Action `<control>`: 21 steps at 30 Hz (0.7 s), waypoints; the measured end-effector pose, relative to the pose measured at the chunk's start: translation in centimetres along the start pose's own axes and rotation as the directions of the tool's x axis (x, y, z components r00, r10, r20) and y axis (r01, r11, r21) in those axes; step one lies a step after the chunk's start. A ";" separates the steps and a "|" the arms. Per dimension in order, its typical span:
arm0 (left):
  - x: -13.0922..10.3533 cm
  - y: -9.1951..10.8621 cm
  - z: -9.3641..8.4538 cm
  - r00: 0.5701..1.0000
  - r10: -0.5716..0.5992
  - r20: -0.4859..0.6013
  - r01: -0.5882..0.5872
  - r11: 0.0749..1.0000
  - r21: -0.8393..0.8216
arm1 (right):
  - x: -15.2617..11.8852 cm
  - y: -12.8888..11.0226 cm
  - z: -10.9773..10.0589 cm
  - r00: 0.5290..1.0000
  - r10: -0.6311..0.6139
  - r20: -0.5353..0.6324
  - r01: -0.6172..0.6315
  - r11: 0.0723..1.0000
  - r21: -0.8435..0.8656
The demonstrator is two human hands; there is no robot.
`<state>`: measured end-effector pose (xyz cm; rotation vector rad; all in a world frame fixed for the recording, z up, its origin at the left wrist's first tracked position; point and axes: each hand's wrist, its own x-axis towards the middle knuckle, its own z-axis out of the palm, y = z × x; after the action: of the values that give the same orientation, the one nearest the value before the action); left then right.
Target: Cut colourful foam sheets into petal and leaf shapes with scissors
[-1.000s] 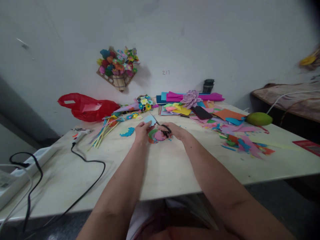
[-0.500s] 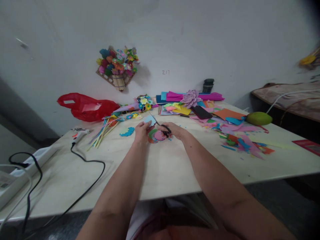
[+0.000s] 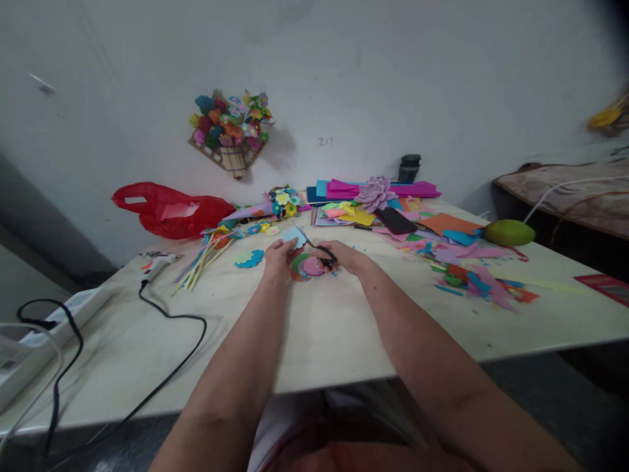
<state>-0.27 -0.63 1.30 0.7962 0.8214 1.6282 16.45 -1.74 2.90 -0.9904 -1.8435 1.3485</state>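
Between the fingers of my left hand [image 3: 280, 257] is a piece of light blue paper [image 3: 293, 236], held up over the table. My right hand [image 3: 343, 257] grips a pair of black-handled scissors [image 3: 326, 254], whose blades reach up and left to the edge of that paper. Under both hands lie round paper pieces [image 3: 310, 265] in pink, green and orange, partly covered by the hands. Left of my left hand, a scallop-edged blue paper strip [image 3: 250, 259] rests on the table, with paper flowers [image 3: 263, 227] behind it.
A hot glue gun [image 3: 160, 265] with a black cord and a power strip [image 3: 54, 334] lie at left. A red plastic bag [image 3: 171, 213] is behind them. Paper scraps [image 3: 484, 282], a dark phone [image 3: 396, 221] and a green mango-like fruit [image 3: 510, 232] spread across the right side.
The scissor handles look closer together than before, as my right fingers have tightened. My left hand and the blue paper stay almost in place.
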 end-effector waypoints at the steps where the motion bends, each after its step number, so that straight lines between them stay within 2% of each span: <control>1: 0.0 0.0 0.0 1.000 -0.003 0.001 0.003 1.000 0.002 | 0.0 0.0 0.0 1.000 0.002 -0.001 -0.002 1.000 0.002; 21: 0.1 0.2 -0.4 0.999 -0.028 0.022 0.029 1.000 -0.007 | -0.2 -0.2 0.0 0.999 -0.006 0.034 0.005 0.999 0.040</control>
<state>-0.67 -0.64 1.26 0.7920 0.8075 1.5942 16.48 -1.92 3.05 -0.9468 -1.8363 1.4018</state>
